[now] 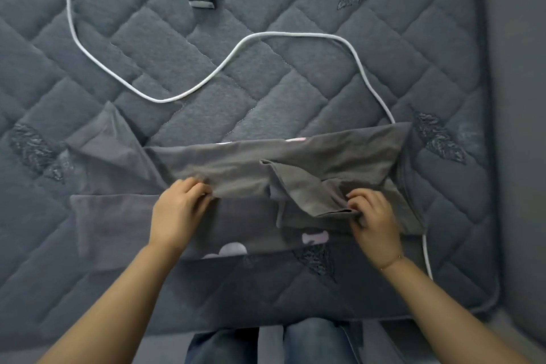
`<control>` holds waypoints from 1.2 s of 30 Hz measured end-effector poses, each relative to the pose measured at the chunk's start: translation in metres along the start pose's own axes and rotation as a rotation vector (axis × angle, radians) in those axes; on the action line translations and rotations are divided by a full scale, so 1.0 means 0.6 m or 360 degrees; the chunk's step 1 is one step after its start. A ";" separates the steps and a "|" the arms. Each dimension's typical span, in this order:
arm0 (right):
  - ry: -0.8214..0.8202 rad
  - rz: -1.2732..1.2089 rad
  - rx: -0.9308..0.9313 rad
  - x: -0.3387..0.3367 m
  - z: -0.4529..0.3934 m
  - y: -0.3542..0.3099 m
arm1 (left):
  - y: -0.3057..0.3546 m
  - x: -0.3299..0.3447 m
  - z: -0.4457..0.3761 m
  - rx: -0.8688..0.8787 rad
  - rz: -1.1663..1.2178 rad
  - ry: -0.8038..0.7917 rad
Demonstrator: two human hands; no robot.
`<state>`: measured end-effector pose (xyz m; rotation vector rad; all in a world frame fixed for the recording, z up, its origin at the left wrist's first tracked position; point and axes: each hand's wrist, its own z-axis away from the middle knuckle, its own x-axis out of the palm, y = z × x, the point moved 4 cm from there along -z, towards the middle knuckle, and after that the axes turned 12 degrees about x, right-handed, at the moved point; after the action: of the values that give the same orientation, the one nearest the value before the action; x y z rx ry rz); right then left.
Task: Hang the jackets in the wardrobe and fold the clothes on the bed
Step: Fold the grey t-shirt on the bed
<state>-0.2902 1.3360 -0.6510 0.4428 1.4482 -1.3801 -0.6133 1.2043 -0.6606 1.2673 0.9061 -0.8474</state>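
T-shirt [236, 168], grey, lies half-folded on the bed [295, 74] near its front edge. Left hand [178, 210] pinches the folded edge; right hand [373, 216] pinches a sleeve [307, 186]. Folding is under way; the next move likely calls for laying the sleeve flat inward.

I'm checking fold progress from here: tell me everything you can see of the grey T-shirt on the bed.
The grey T-shirt is soft, thin knit fabric with pale pink and white print patches showing at its edges. It lies across the quilted bed, partly folded into a long band, one sleeve spread flat toward the left, the other folded in on the right. The left hand pinches the folded edge near the middle; the right hand grips the folded sleeve. A white cable runs under its right end.
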 end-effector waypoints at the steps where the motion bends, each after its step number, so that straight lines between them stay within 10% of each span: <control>1: -0.0004 0.0010 0.0063 0.005 0.009 0.009 | 0.002 0.007 0.003 -0.0034 -0.0009 -0.0026; 14: -0.0394 0.0333 0.0250 0.020 0.066 0.010 | 0.007 0.017 0.004 -0.0268 0.0171 -0.0276; 25: -0.0392 0.0008 -0.0158 0.124 -0.092 -0.273 | -0.196 -0.098 -0.050 -0.1145 0.0383 0.0607; 32: -0.0738 0.0169 0.0020 0.283 -0.092 -0.408 | -0.357 -0.099 -0.078 -0.1136 0.0729 0.0084; 36: -0.0520 0.0037 0.0096 0.323 -0.075 -0.450 | -0.369 -0.111 -0.062 -0.0909 0.1090 0.0093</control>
<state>-0.6064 1.2304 -0.6874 0.2565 1.1346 -1.4071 -0.8450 1.2185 -0.6926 0.9879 0.6224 0.0006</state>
